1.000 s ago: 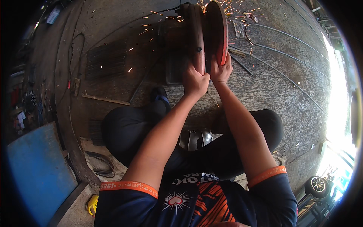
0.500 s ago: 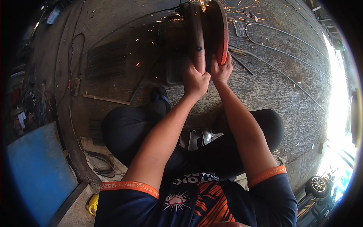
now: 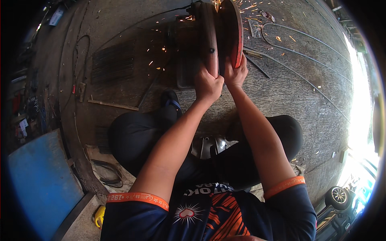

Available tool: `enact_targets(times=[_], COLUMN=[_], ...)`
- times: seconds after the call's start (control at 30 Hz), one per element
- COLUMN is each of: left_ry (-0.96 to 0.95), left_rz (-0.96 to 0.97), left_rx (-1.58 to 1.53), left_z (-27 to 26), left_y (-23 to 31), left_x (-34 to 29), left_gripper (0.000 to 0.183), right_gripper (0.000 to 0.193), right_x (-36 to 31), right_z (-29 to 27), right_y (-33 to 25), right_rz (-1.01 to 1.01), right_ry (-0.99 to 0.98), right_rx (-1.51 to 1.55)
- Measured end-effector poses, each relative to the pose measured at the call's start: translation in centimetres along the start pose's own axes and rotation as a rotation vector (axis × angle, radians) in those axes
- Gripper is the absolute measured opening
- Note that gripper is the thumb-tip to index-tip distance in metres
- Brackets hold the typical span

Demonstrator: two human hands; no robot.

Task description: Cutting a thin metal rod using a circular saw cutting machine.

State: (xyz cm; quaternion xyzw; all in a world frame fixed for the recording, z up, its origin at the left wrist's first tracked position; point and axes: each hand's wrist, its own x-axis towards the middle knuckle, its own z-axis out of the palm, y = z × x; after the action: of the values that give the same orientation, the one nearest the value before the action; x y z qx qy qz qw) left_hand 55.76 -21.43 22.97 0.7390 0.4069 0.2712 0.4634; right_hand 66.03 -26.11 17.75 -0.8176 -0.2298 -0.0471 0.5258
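Note:
My left hand (image 3: 208, 85) is closed around the lower end of a reddish-brown, rounded metal part (image 3: 211, 50), thumb toward the right. Just beside it, my right hand (image 3: 236, 75) grips the lower edge of a large dark disc with a red rim (image 3: 238, 44), its fingers curled round that edge. The two curved parts stand side by side with a dark gap between them. Bright sparks (image 3: 217, 5) spray from the top of the gap. Left of these parts sits a dark machine body (image 3: 183, 40), mostly in shadow. Where the sparks start is cut off by the upper edge.
Dark thin rods (image 3: 113, 62) lie bundled at the left, near a wooden stick (image 3: 113, 105). Bent metal rod (image 3: 305, 36) and a cable (image 3: 85, 48) cross the floor. Shiny metal pieces (image 3: 209, 146) lie between my legs. A blue panel (image 3: 42, 180) stands lower left, near a yellow object (image 3: 99, 217).
The red-rimmed disc and the reddish-brown part have shifted very slightly upward. Both hands keep their grip in nearly the same place, and the sparks fly in a different pattern.

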Motion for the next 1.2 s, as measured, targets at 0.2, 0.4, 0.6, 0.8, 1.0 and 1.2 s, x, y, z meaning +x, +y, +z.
enact_targets(times=[0.2,0.4,0.6,0.8,1.0,1.2], left_ry=[0.015,-0.007,0.029,0.011,0.005,0.008], left_rz=[0.015,-0.013,0.004,0.008,-0.003,-0.001], left_rx=[0.047,0.014,0.017,0.022,-0.01,0.021], left_z=[-0.12,-0.16,0.05,0.03,-0.18,-0.07], left_y=[0.24,0.28,0.01,-0.09,0.45,0.26], left_x=[-0.08,-0.05,-0.01,0.03,-0.14,-0.01], left_gripper=[0.043,0.044,0.047,0.047,0.046,0.046], right_gripper=[0.053,0.054,0.054,0.054,0.054,0.054], right_x=[0.02,-0.03,-0.01,-0.09,-0.1,-0.13], right_z=[0.01,0.09,0.11,0.07,0.09,0.0], right_y=[0.2,0.41,0.41,0.26,0.36,0.31], right_rz=[-0.005,0.002,-0.001,0.02,0.018,0.016], right_ry=[-0.008,-0.012,-0.005,-0.003,-0.004,-0.006], right_rx=[-0.002,-0.004,-0.003,-0.006,-0.017,-0.024])
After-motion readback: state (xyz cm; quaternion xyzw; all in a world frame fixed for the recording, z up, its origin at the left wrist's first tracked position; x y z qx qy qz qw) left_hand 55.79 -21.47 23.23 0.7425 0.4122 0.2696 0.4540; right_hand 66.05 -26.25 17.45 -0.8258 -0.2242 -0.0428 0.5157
